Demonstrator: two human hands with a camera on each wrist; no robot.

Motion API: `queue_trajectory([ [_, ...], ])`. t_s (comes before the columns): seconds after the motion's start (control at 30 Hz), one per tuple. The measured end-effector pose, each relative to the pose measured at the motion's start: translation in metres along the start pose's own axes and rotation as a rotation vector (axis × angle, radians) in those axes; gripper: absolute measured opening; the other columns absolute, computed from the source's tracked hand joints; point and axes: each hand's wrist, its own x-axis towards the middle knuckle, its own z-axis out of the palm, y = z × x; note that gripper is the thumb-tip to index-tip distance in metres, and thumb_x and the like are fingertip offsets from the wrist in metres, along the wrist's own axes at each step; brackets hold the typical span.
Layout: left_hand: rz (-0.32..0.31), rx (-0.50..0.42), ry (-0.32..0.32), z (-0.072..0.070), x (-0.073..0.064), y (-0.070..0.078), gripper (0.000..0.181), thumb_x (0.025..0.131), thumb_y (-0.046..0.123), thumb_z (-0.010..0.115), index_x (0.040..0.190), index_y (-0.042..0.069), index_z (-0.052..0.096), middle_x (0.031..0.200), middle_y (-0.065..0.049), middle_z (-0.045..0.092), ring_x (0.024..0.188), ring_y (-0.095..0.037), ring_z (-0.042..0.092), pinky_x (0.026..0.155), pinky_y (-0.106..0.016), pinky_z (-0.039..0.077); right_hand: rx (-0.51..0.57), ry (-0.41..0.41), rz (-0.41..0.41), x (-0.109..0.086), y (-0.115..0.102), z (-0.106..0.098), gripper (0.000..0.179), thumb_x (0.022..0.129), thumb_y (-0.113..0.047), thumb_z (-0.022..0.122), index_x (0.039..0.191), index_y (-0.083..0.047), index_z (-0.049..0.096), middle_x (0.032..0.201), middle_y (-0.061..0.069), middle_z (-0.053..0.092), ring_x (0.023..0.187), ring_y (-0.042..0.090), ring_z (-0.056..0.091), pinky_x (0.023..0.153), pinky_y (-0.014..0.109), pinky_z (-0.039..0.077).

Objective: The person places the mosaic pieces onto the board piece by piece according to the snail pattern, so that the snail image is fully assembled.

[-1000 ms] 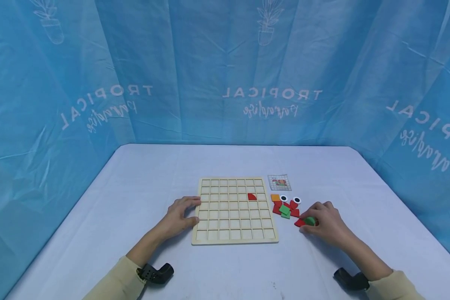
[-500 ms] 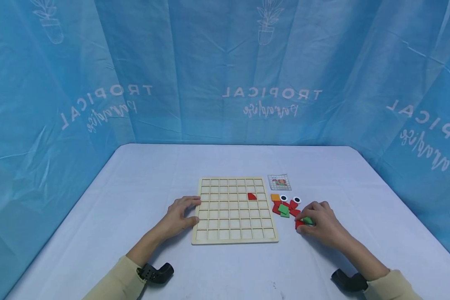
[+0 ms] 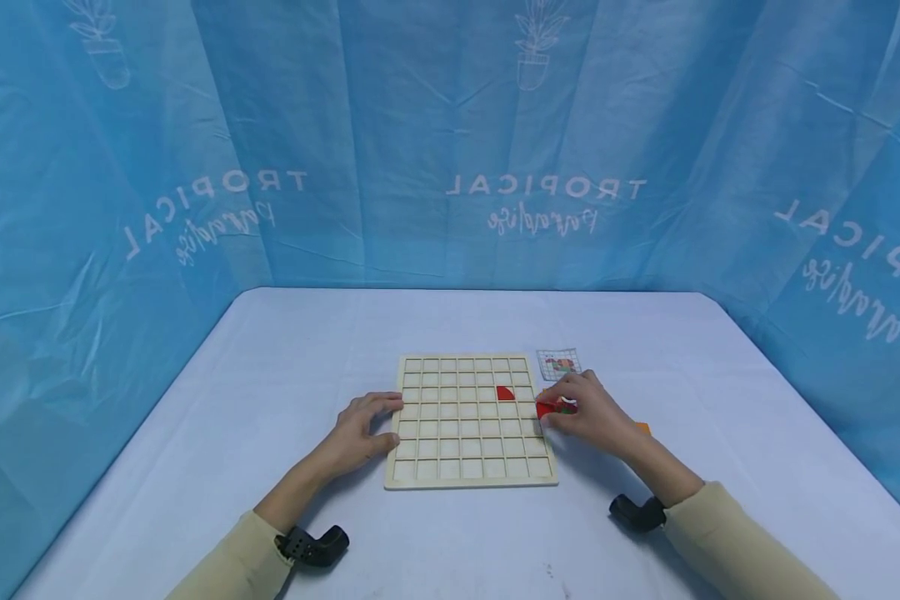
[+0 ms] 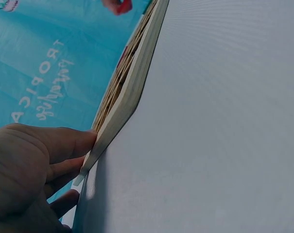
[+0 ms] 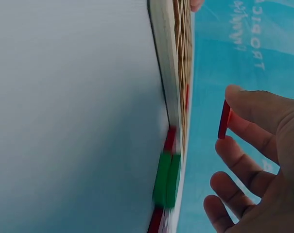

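My left hand (image 3: 360, 435) touches the left edge of a square wooden grid board (image 3: 471, 485) with its fingers and thumb. In the left wrist view, its fingertips press against the board's rim (image 4: 132, 82). A red quarter-circle tile (image 3: 505, 392) lies in one of the board's cells. My right hand (image 3: 588, 414) is raised by the board's right edge and pinches a thin red tile (image 5: 224, 120) between thumb and fingers. The tile's full shape is hidden. Below the right hand, green tiles (image 5: 167, 179) and red tiles (image 5: 170, 140) lie beside the board, mostly covered in the head view.
A small picture card (image 3: 558, 364) with a grid lies behind the right hand. An orange piece (image 3: 643, 427) shows beside the right wrist. The white-covered table (image 3: 307, 333) is backed by a blue printed curtain (image 3: 450, 125).
My right hand has moved left and away from me, from the pieces at the right to the board's edge, with a red tile in its fingers. The left hand has kept its place.
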Motion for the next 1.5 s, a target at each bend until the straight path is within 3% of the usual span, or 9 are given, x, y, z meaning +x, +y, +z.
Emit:
queue_trajectory([
  [0.07, 0.003, -0.003, -0.003, 0.0, -0.001, 0.001, 0.051, 0.082, 0.012, 0.068, 0.131, 0.005, 0.053, 0.145, -0.007, 0.044, 0.137, -0.033, 0.03, 0.113, -0.057, 0.012, 0.006, 0.0, -0.03, 0.01, -0.005, 0.006, 0.026, 0.077, -0.022, 0.077, 0.102, -0.02, 0.073, 0.108, 0.001, 0.063, 0.113, 0.026, 0.043, 0.096, 0.045, 0.043],
  [0.13, 0.009, -0.004, -0.004, 0.0, -0.001, 0.002, 0.051, 0.082, 0.012, 0.068, 0.131, 0.004, 0.053, 0.145, -0.008, 0.044, 0.137, -0.033, 0.03, 0.113, -0.057, 0.013, -0.005, -0.002, -0.052, 0.018, -0.008, 0.013, 0.025, 0.076, -0.022, 0.077, 0.101, -0.019, 0.073, 0.107, 0.001, 0.064, 0.117, 0.028, 0.044, 0.108, 0.055, 0.031],
  [0.2, 0.012, -0.006, -0.004, -0.001, -0.001, 0.003, 0.051, 0.082, 0.012, 0.068, 0.131, 0.004, 0.053, 0.145, -0.008, 0.044, 0.137, -0.034, 0.03, 0.113, -0.058, 0.013, -0.012, -0.015, -0.055, 0.025, -0.012, 0.018, 0.025, 0.076, -0.023, 0.078, 0.1, -0.02, 0.073, 0.105, 0.0, 0.064, 0.117, 0.027, 0.045, 0.11, 0.056, 0.028],
  [0.37, 0.01, -0.012, -0.002, -0.001, -0.002, 0.003, 0.051, 0.082, 0.012, 0.068, 0.13, 0.004, 0.053, 0.145, -0.008, 0.044, 0.137, -0.034, 0.03, 0.113, -0.058, 0.012, -0.037, -0.056, -0.043, 0.036, -0.02, 0.026, 0.025, 0.076, -0.025, 0.078, 0.1, -0.021, 0.074, 0.103, -0.003, 0.063, 0.106, 0.021, 0.043, 0.085, 0.042, 0.042],
  [0.53, 0.003, -0.013, -0.001, -0.001, -0.002, 0.001, 0.051, 0.082, 0.011, 0.068, 0.13, 0.004, 0.054, 0.144, -0.007, 0.044, 0.137, -0.033, 0.031, 0.113, -0.057, 0.012, -0.048, -0.083, -0.08, 0.042, -0.019, 0.03, 0.023, 0.077, -0.023, 0.077, 0.099, -0.021, 0.074, 0.102, -0.004, 0.065, 0.097, 0.019, 0.042, 0.077, 0.035, 0.034],
  [1.0, 0.015, 0.002, 0.005, -0.001, -0.001, 0.001, 0.051, 0.081, 0.011, 0.068, 0.13, 0.004, 0.053, 0.144, -0.008, 0.045, 0.137, -0.034, 0.031, 0.112, -0.057, 0.013, -0.085, -0.088, -0.12, 0.044, -0.017, 0.034, 0.021, 0.076, -0.024, 0.077, 0.097, -0.022, 0.074, 0.099, -0.003, 0.063, 0.09, 0.017, 0.041, 0.075, 0.034, 0.031],
  [1.07, 0.015, -0.001, 0.006, -0.001, -0.002, 0.0, 0.051, 0.081, 0.011, 0.068, 0.13, 0.003, 0.053, 0.144, -0.008, 0.045, 0.136, -0.034, 0.031, 0.113, -0.056, 0.013, -0.082, -0.088, -0.117, 0.043, -0.018, 0.033, 0.021, 0.077, -0.023, 0.077, 0.098, -0.022, 0.074, 0.1, -0.003, 0.064, 0.092, 0.017, 0.043, 0.08, 0.037, 0.033],
  [1.3, 0.03, -0.001, 0.007, -0.001, -0.002, 0.0, 0.051, 0.081, 0.011, 0.068, 0.129, 0.003, 0.054, 0.143, -0.009, 0.045, 0.136, -0.034, 0.032, 0.112, -0.057, 0.013, -0.04, -0.062, -0.039, 0.04, -0.017, 0.019, 0.023, 0.078, -0.024, 0.074, 0.101, -0.02, 0.074, 0.102, -0.001, 0.063, 0.1, 0.023, 0.045, 0.079, 0.038, 0.038],
  [1.5, 0.03, 0.001, 0.01, -0.001, -0.002, -0.001, 0.051, 0.081, 0.01, 0.068, 0.129, 0.003, 0.054, 0.143, -0.009, 0.045, 0.136, -0.035, 0.032, 0.112, -0.057, 0.013, -0.035, -0.036, 0.063, 0.038, -0.001, -0.004, 0.028, 0.08, -0.027, 0.074, 0.107, -0.018, 0.071, 0.108, 0.004, 0.061, 0.106, 0.025, 0.042, 0.081, 0.039, 0.047],
])
